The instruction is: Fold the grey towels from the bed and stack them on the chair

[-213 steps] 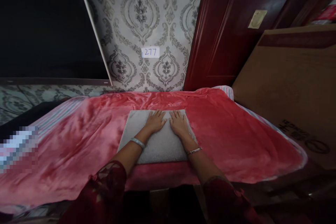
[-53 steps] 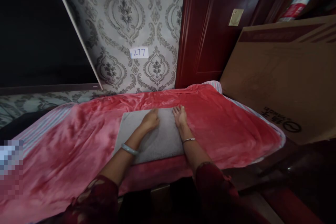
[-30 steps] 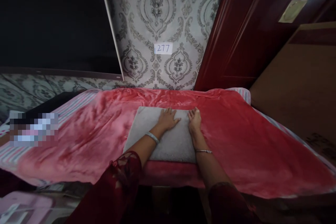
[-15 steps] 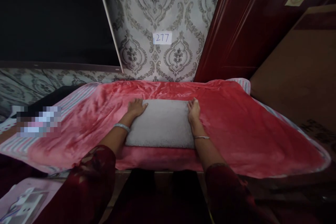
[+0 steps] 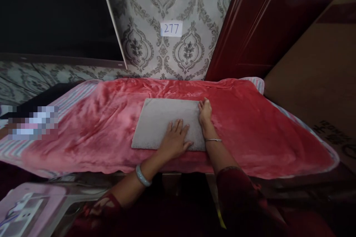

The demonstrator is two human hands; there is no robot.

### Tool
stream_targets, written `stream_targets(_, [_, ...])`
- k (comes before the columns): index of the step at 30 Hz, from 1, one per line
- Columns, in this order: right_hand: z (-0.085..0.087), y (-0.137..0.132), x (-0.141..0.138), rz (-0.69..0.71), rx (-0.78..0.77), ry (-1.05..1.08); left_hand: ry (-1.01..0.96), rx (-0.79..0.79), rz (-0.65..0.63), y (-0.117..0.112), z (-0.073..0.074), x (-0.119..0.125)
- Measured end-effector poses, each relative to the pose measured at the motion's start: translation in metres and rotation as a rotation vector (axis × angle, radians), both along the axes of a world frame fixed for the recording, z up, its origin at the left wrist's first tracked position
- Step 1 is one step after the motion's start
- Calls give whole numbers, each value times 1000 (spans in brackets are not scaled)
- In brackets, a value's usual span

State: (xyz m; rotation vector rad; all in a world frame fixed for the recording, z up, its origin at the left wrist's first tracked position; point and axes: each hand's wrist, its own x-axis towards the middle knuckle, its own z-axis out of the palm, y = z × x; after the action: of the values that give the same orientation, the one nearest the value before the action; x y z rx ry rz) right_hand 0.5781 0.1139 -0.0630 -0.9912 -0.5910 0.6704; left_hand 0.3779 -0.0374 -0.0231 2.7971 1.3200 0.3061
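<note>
A grey folded cloth [image 5: 161, 120] lies flat in the middle of a red plush blanket [image 5: 250, 133] that covers a table. My left hand [image 5: 175, 140] rests palm down, fingers spread, on the cloth's near right part. My right hand [image 5: 205, 112] lies along the cloth's right edge with its fingers together and stretched out, touching both cloth and blanket. A pale bangle sits on my left wrist and a thin bracelet on my right.
A striped sheet [image 5: 75, 94] shows under the blanket at the left and far right. Patterned wallpaper with a "277" label [image 5: 171, 29] is behind. A dark red door [image 5: 250, 26] and a big cardboard box [image 5: 319, 66] stand at the right. A dark screen [image 5: 52, 11] fills the upper left.
My left hand has come from the cloth's far left corner to its near right part. My right hand has stayed at the right edge. The view has tipped down a little.
</note>
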Motion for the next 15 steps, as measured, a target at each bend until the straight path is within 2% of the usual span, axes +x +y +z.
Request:
stream_targets(4, [-2, -1, 1, 20, 6, -52, -51, -56, 105, 10, 3, -36])
stream_targets(8, [-2, -1, 0, 17, -1, -4, -151, -68, 267, 16, 5, -81])
stream_targets(12, [-1, -2, -1, 11, -3, 16, -215, -26, 415, 14, -1, -115])
stream_targets(15, [0, -3, -1, 9, -6, -5, -338, -16, 461, 10, -9, -130])
